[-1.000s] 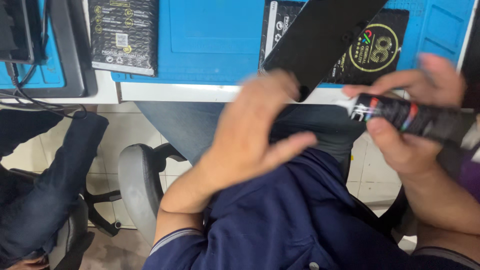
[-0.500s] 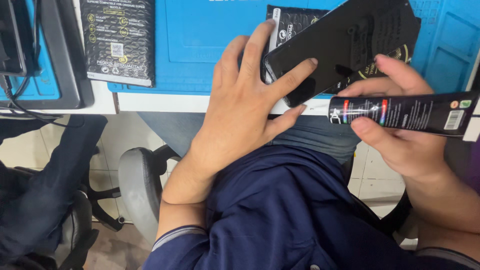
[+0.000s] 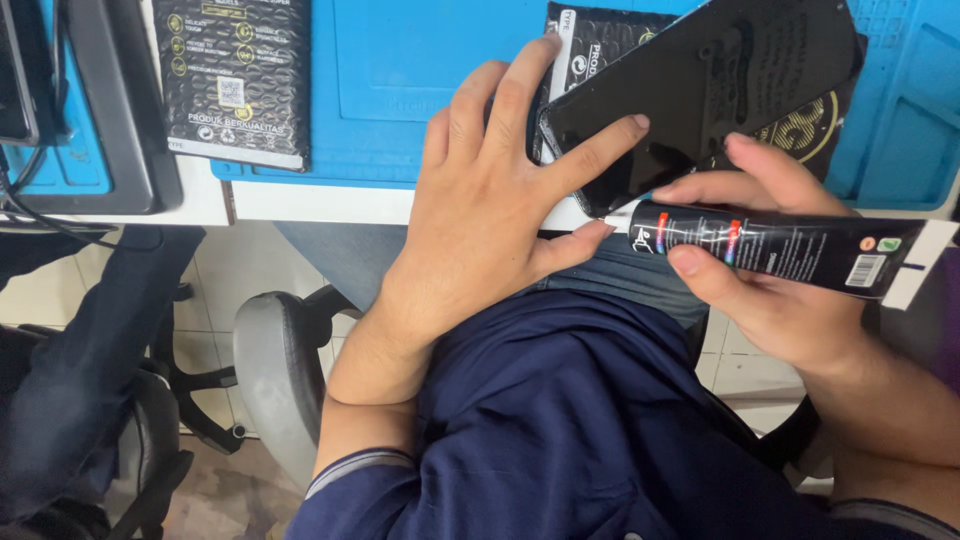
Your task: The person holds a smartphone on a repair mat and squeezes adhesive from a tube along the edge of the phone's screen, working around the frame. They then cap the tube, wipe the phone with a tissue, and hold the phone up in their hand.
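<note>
Head view: a seated person in a dark blue shirt [image 3: 560,430] works over the near edge of a white worktop [image 3: 330,203] covered by a blue mat [image 3: 420,80]. Left hand [image 3: 490,215] steadies a black phone [image 3: 700,85], fingers spread: the index finger lies across the phone's lower left corner, the middle finger reaches up along its left edge, and the thumb points right beneath it. The phone is tilted, its lower corner hanging just over the worktop edge, its upper part lying over a black packet with a gold ring emblem [image 3: 810,125].

Right hand [image 3: 770,280] is closed around a black tube of glue [image 3: 770,245], held roughly level, thumb on the near side and fingers curled over the top. The tube's pale nozzle points left and meets the phone's lower corner, right between the two hands and just beside the left thumb tip. The tube's flat white crimped end sticks out to the right, past the hand.

Farther left on the mat lies a second black packet [image 3: 237,75] with pale print. A dark flat device [image 3: 95,110] with cables sits at the worktop's left end. Below the worktop, a grey chair armrest [image 3: 268,375] and tiled floor [image 3: 235,280] show beside the person's lap.
</note>
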A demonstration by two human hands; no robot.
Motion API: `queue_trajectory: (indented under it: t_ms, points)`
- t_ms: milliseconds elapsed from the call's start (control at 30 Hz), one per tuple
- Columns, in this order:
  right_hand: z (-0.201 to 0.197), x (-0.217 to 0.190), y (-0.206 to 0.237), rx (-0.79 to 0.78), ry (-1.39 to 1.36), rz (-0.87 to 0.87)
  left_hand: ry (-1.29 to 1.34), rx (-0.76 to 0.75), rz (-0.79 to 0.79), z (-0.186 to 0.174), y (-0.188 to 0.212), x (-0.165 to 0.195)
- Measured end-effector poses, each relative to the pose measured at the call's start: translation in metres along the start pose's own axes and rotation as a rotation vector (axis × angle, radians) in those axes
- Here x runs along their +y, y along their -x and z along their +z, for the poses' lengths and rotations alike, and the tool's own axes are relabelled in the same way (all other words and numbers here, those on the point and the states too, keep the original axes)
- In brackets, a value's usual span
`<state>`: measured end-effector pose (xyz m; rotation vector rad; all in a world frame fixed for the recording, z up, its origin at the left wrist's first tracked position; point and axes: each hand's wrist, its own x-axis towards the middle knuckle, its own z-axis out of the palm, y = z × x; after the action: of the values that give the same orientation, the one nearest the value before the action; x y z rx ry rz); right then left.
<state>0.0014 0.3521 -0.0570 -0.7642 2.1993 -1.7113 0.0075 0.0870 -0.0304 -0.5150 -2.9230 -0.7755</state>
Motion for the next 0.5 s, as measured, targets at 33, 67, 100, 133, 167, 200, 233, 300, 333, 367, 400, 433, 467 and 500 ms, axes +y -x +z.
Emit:
queue_trajectory:
  t_ms: [33,67,100,133,167,200,233,300,333,367,400,433,467,500]
  points:
    - [0.0002,0.0002,-0.0005,0.002,-0.002,-0.005,-0.007,0.006,0.003,0.0007,0.0002,-0.0007]
    - [0.0004,0.0003,-0.0008,0.006,0.002,0.002,-0.015,0.012,0.006,0.0013,0.0006,-0.0013]
    - [0.0007,0.0003,-0.001,0.01,0.006,0.009,-0.024,0.018,0.007,0.0016,0.001,-0.0018]
    - [0.0009,0.0003,-0.0012,0.013,0.009,0.015,-0.021,0.011,0.004,0.0017,0.0014,-0.0026]
    - [0.0009,0.0003,-0.0014,0.015,-0.005,0.024,-0.019,0.004,0.002,0.0018,0.0013,-0.0033]
    - [0.0009,0.0003,-0.0014,0.018,-0.019,0.033,-0.016,-0.003,0.001,0.0018,0.0011,-0.004]
    - [0.0002,0.0005,-0.0017,0.02,-0.032,0.044,-0.02,0.003,0.005,0.0023,0.0005,-0.0043]
    - [-0.0015,0.0013,-0.0022,0.005,-0.004,0.026,-0.03,0.012,0.01,0.0027,-0.0004,-0.0044]
    - [-0.0025,0.0019,-0.0023,0.0,0.011,0.019,-0.033,0.013,0.012,0.0028,-0.0008,-0.0046]
    - [-0.003,0.0023,-0.0022,0.0,0.015,0.02,-0.037,0.015,0.015,0.0027,-0.0011,-0.0049]
    - [-0.0035,0.0028,-0.0021,0.001,0.019,0.019,-0.042,0.017,0.017,0.0026,-0.0014,-0.0054]
    - [-0.0038,0.0034,-0.0019,0.001,0.023,0.019,-0.037,0.012,0.015,0.0026,-0.0016,-0.0057]
    - [-0.0039,0.0037,-0.0017,0.006,0.017,0.019,-0.033,0.008,0.013,0.0027,-0.0018,-0.006]
    - [-0.004,0.0041,-0.0016,0.011,0.01,0.019,-0.028,0.003,0.011,0.0029,-0.0022,-0.0063]
